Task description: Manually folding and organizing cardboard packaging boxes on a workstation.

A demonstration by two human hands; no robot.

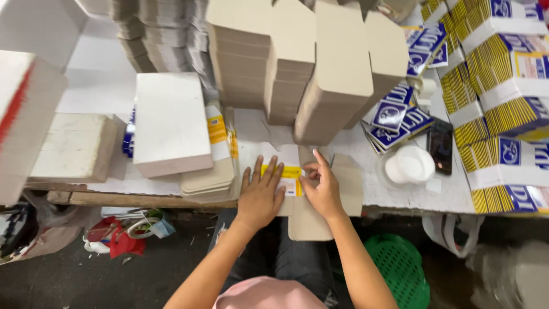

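A flat grey cardboard box blank (313, 220) lies at the table's front edge and hangs over it. On it sits a yellow and white label (289, 174). My left hand (260, 194) lies flat with fingers spread, pressing the blank and the label's left part. My right hand (325, 186) rests on the blank just right of the label, its fingers curled onto the label's right edge. Just beyond the hands, tall stacks of folded grey blanks (297, 63) lean together.
A white slab (168, 123) lies on a pile of flat blanks (209, 177) at left. A white round tub (409, 166) and a dark phone (439, 146) sit at right, beside blue printed cards (394, 120) and yellow-and-blue carton stacks (503, 97). A green basket (400, 269) stands on the floor.
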